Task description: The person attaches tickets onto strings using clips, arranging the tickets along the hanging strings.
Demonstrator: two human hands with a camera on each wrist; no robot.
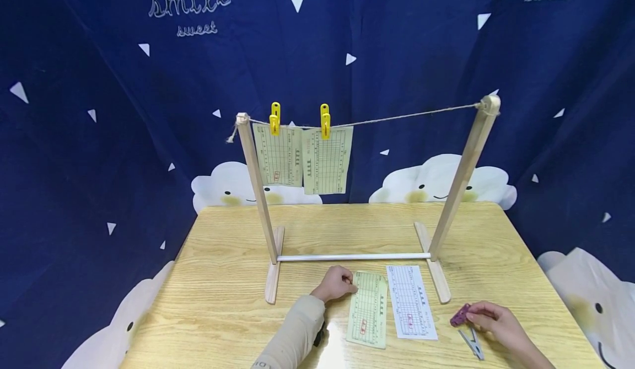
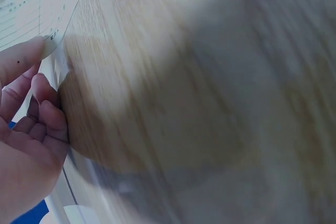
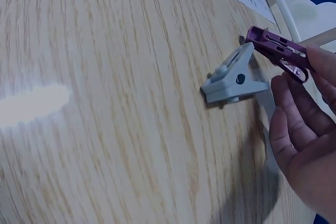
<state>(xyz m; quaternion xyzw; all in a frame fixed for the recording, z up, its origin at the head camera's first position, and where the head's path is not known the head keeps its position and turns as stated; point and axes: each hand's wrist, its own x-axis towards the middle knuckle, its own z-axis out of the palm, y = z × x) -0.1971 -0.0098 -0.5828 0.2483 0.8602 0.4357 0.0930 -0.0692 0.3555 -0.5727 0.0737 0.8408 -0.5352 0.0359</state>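
At the left edge of a pale green printed slip (image 1: 367,311), my left hand (image 1: 336,283) pinches the paper near its upper corner. The left wrist view has a fingertip (image 2: 50,45) on the slip's edge, with the other fingers curled below. My right hand (image 1: 496,322) holds a purple clothespin (image 3: 281,53) by one end between thumb and fingers, just over the table. Close beneath it lies a grey clothespin (image 3: 233,80) on the wood. Between the two hands a white printed slip (image 1: 410,303) lies flat, right of the green one.
Behind the slips stands a wooden frame (image 1: 461,178) with a string (image 1: 407,117) tied between its posts. Two yellow clothespins (image 1: 324,122) hold two pale green slips (image 1: 327,162) on the string's left half. A white bar (image 1: 352,257) joins the feet low over the table (image 1: 213,292).
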